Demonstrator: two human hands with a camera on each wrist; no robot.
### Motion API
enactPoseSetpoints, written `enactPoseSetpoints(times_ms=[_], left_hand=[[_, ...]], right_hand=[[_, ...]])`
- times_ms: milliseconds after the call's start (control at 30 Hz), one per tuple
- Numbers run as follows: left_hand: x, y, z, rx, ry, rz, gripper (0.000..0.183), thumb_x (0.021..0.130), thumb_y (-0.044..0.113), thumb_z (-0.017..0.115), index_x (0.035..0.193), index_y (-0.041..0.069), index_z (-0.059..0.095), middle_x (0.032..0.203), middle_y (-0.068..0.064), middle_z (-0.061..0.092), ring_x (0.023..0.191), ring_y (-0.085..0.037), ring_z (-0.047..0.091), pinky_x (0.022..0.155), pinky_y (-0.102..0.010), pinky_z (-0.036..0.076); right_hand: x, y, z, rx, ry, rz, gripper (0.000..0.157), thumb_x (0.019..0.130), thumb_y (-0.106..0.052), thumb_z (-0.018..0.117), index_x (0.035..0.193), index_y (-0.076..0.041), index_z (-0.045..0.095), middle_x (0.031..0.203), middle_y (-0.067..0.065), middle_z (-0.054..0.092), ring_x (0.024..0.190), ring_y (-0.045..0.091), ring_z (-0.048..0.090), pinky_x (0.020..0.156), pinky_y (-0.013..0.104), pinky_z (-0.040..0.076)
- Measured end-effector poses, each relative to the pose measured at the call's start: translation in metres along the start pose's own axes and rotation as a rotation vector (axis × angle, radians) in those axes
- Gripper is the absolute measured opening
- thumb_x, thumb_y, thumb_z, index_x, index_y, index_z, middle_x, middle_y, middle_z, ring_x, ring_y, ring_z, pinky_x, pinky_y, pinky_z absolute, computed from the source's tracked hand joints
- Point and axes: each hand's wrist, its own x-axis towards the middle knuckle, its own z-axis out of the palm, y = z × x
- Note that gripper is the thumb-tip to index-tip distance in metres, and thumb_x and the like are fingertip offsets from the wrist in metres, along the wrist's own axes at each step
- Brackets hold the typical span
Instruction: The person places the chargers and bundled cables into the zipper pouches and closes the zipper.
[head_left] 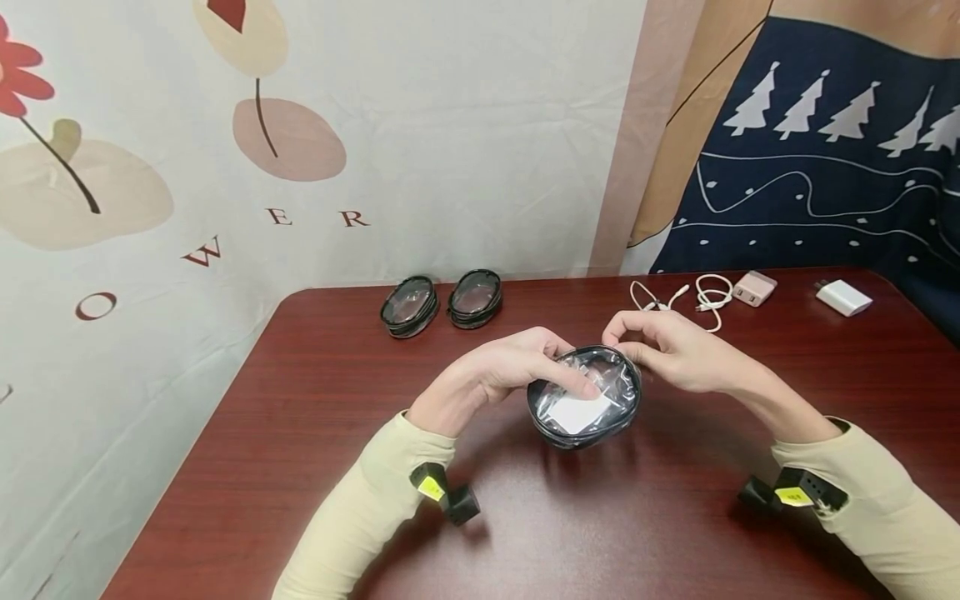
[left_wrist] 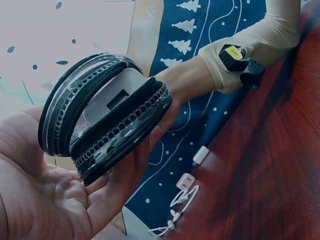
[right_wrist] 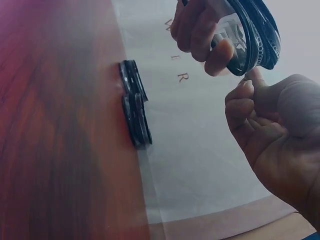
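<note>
My left hand point(head_left: 517, 364) grips a round clear pouch point(head_left: 621, 396) with black zipper edging above the table, thumb across its transparent face. In the left wrist view the zipper point(left_wrist: 131, 120) is parted, and a white charger point(left_wrist: 102, 107) with a port shows inside the gap. My right hand point(head_left: 686, 354) is at the pouch's far right edge, and in the right wrist view its thumb and finger pinch at the zipper rim. Whether a zipper pull lies between those fingertips is hidden.
Two similar round pouches, one point(head_left: 408, 307) left of the other point(head_left: 476, 298), lie at the table's back edge. Back right are white cables point(head_left: 712, 292), a pinkish charger point(head_left: 754, 287) and a white charger point(head_left: 844, 297). A printed cloth point(head_left: 480, 167) hangs behind the table point(head_left: 300, 467).
</note>
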Motion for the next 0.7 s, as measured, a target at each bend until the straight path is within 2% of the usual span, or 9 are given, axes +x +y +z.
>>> enactPoseSetpoints(times_ms=[167, 300, 433, 700], left_hand=[[-0.003, 0.001, -0.003, 0.003, 0.039, 0.036, 0.005, 0.084, 0.008, 0.067, 0.087, 0.004, 0.069, 0.067, 0.001, 0.067, 0.064, -0.007, 0.061, 0.063, -0.021, 0.050], [-0.004, 0.002, -0.004, -0.021, 0.067, 0.053, 0.005, 0.083, 0.009, 0.068, 0.087, 0.005, 0.070, 0.068, 0.000, 0.067, 0.064, -0.008, 0.062, 0.064, -0.022, 0.051], [-0.005, 0.004, -0.006, -0.051, 0.111, 0.065, 0.003, 0.082, 0.009, 0.070, 0.085, 0.007, 0.071, 0.068, 0.000, 0.067, 0.064, -0.009, 0.062, 0.064, -0.023, 0.051], [-0.006, 0.005, -0.011, -0.098, 0.174, 0.086, 0.004, 0.082, 0.008, 0.071, 0.085, 0.004, 0.070, 0.069, -0.001, 0.068, 0.066, -0.009, 0.062, 0.065, -0.022, 0.051]], right_hand=[[-0.003, -0.003, -0.006, -0.004, 0.037, 0.042, 0.003, 0.099, -0.002, 0.061, 0.097, -0.004, 0.060, 0.074, 0.000, 0.058, 0.058, 0.022, 0.053, 0.047, 0.028, 0.046], [-0.005, -0.005, -0.009, -0.030, 0.056, 0.060, 0.004, 0.098, -0.002, 0.063, 0.098, -0.005, 0.060, 0.073, 0.003, 0.058, 0.059, 0.022, 0.053, 0.048, 0.028, 0.046], [-0.006, -0.008, -0.012, -0.058, 0.082, 0.065, 0.012, 0.096, 0.003, 0.064, 0.098, -0.009, 0.061, 0.073, 0.004, 0.057, 0.059, 0.017, 0.053, 0.049, 0.027, 0.045], [-0.007, -0.012, -0.017, -0.060, 0.111, 0.059, 0.009, 0.096, 0.003, 0.063, 0.099, -0.005, 0.061, 0.072, 0.001, 0.054, 0.059, 0.018, 0.051, 0.049, 0.029, 0.043]])
